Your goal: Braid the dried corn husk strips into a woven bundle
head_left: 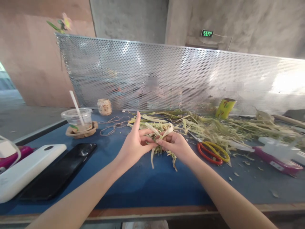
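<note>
In the middle of the head view, both hands meet over a loose bundle of dried, pale green plant strips. My left hand [135, 141] has its thumb tip and fingers pinched together, while one finger points up. Opposite it, my right hand [175, 143] pinches with thumb and fingers close to the left fingertips. Between them a pale green leaf strip [168, 130] is gripped, its ends crossing above the fingers. Below hang tufts of the plant bundle [173, 157]; the exact pinch point is partly hidden by the fingers.
Scissors [199, 149] with red and yellow handles lie right of my hands, near a heap of dried leaves [214, 128]. Left are a black phone [62, 171], a white power bank [30, 168] and a plastic cup [77, 117]. A perforated metal screen [124, 70] stands behind.
</note>
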{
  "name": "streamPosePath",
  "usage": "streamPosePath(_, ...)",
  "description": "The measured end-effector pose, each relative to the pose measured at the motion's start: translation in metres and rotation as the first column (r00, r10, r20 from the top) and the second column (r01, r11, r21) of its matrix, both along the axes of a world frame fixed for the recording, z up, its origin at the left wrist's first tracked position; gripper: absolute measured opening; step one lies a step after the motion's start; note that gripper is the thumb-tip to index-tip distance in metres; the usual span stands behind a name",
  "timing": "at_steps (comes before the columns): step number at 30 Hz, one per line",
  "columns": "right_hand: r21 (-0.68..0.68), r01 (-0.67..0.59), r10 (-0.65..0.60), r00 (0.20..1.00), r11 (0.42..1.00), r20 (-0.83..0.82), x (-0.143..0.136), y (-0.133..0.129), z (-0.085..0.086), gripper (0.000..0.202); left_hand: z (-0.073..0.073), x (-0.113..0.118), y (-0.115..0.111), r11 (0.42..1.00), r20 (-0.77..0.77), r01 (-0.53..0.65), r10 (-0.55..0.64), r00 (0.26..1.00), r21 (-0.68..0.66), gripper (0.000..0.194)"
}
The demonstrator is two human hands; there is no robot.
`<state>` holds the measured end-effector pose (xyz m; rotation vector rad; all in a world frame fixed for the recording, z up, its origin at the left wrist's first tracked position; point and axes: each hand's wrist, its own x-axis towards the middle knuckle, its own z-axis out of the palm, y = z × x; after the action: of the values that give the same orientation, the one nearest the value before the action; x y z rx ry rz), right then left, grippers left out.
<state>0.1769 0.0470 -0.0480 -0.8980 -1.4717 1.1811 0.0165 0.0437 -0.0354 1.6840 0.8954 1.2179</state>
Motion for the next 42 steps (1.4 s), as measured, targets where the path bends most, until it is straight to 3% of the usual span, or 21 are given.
streamPosePath(5, -0.010, 0.051, -0.050, 0.997, 0.999, 0.067, -0.001, 0.000, 0.000, 0.026, -0.002, -0.001, -0.001, 0.997, -0.057, -0.040, 0.044, 0.997, 0.069, 0.111)
streamPosePath(13, 0.020, 0.068, -0.066, 0.994, 0.998, -0.088, 0.006, 0.006, -0.008, 0.027, 0.012, -0.007, -0.007, 0.994, -0.026, 0.024, -0.027, 0.999, -0.110, 0.121)
streamPosePath(18, -0.040, -0.067, 0.063, 0.992, 0.997, -0.113, 0.008, 0.004, -0.003, 0.027, 0.018, -0.007, -0.011, 0.981, 0.030, 0.097, -0.094, 0.995, -0.168, 0.122)
streamPosePath(23, -0.017, -0.156, 0.154, 0.984, 0.988, -0.093, 0.005, 0.001, -0.004, 0.037, 0.010, -0.003, -0.010, 0.984, 0.068, 0.130, -0.122, 0.990, -0.124, 0.117)
streamPosePath(28, 0.113, -0.014, 0.005, 0.997, 0.994, 0.076, 0.004, -0.001, -0.004, 0.026, 0.000, 0.002, -0.008, 0.996, 0.061, 0.067, -0.063, 0.996, -0.062, 0.111)
streamPosePath(32, 0.225, 0.162, -0.173, 0.984, 0.961, 0.029, 0.007, 0.000, -0.003, 0.015, 0.000, 0.003, -0.007, 0.997, 0.054, 0.045, -0.042, 0.998, -0.056, 0.110)
streamPosePath(35, 0.213, 0.152, -0.139, 0.988, 0.965, -0.073, 0.007, 0.001, -0.003, 0.012, 0.000, 0.003, -0.007, 0.994, 0.050, 0.075, -0.072, 0.996, -0.074, 0.116)
streamPosePath(39, 0.134, 0.043, -0.019, 0.985, 0.990, -0.171, 0.004, 0.000, -0.001, 0.011, -0.002, 0.004, -0.007, 0.991, 0.039, 0.094, -0.090, 0.995, -0.093, 0.115)
streamPosePath(42, 0.119, 0.065, -0.045, 0.984, 0.991, -0.171, 0.004, -0.001, -0.001, 0.012, -0.001, 0.006, -0.008, 0.992, 0.070, 0.076, -0.069, 0.995, -0.104, 0.114)
